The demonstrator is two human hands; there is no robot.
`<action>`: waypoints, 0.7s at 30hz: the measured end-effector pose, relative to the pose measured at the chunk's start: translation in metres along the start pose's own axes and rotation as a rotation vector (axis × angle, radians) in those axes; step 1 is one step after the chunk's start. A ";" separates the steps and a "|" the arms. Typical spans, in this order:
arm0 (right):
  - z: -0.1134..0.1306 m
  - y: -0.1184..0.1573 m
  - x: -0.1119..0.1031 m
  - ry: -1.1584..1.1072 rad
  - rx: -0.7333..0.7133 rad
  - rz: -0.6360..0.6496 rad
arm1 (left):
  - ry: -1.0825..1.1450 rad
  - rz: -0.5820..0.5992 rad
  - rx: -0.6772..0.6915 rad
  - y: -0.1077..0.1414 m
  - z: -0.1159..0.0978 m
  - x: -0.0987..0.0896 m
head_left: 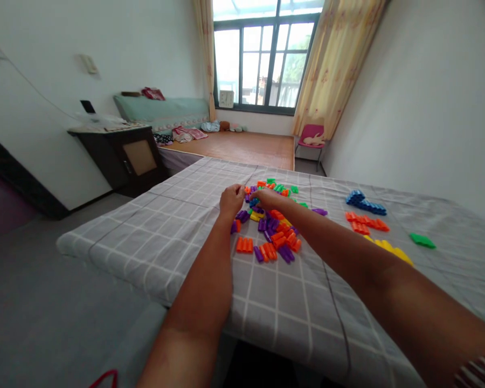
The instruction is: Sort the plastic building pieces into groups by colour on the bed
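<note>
My two bare arms stretch out over a grey checked bedsheet (186,202), and both hands meet at the far part of a loose pile of plastic tube-shaped blocks (275,222), which lies ahead of me near the middle of the bed. My left hand (231,199) is at the pile's left edge, its fingers bent inward and their tips drawn together; whether they pinch a block I cannot tell, as my own hand covers the spot. My right hand (266,198) comes across from the other side, fingers pointing down and left among the pieces, right by a blue block (254,202); I cannot tell whether they grip it or only touch it. The two hands are close, with a few pieces showing between them. Towards me the pile is mostly purple and orange, with some yellow, and an orange row (244,245) lies at its near left; green pieces show mainly on the far side. Beyond my right forearm, well apart from the pile, blocks lie grouped by colour: a blue cluster (364,203) farthest off, an orange cluster (367,222) nearer, a yellow cluster (389,249) partly hidden by my arm, and a green piece (423,240) to their right. A pink chair (310,131) stands by the curtain (333,64) beneath the window's right side (293,59).
</note>
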State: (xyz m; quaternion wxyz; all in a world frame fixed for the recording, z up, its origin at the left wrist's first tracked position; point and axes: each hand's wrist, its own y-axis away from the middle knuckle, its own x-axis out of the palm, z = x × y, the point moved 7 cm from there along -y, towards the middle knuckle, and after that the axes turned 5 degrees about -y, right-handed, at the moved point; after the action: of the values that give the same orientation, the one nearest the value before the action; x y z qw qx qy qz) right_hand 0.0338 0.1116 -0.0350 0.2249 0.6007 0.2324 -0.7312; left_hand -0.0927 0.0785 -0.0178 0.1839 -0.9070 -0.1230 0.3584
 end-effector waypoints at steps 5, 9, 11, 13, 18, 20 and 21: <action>0.002 0.005 -0.004 0.004 0.035 -0.011 | -0.017 0.015 0.010 0.001 -0.001 0.004; 0.006 0.026 -0.030 -0.108 -0.066 -0.212 | -0.031 0.024 0.020 -0.003 0.007 0.010; -0.001 0.044 -0.044 -0.166 -0.060 -0.272 | -0.050 0.034 0.026 -0.004 0.011 0.012; -0.015 0.068 -0.059 -0.231 -0.045 -0.317 | -0.083 0.044 0.036 -0.005 0.013 0.014; -0.101 0.153 -0.094 -0.524 0.127 -0.438 | -0.192 0.089 0.065 -0.004 0.010 0.019; -0.155 0.197 -0.108 -0.625 0.255 -0.518 | -0.239 0.106 0.075 -0.004 0.009 0.020; -0.185 0.220 -0.115 -0.649 0.332 -0.587 | -0.259 0.111 0.078 -0.004 0.009 0.021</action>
State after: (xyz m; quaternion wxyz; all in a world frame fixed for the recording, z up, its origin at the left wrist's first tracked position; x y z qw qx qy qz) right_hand 0.3311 0.0561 0.0313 -0.0294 0.2778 0.1899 -0.9412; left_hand -0.0850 0.0920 -0.0349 0.1817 -0.8507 -0.0814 0.4864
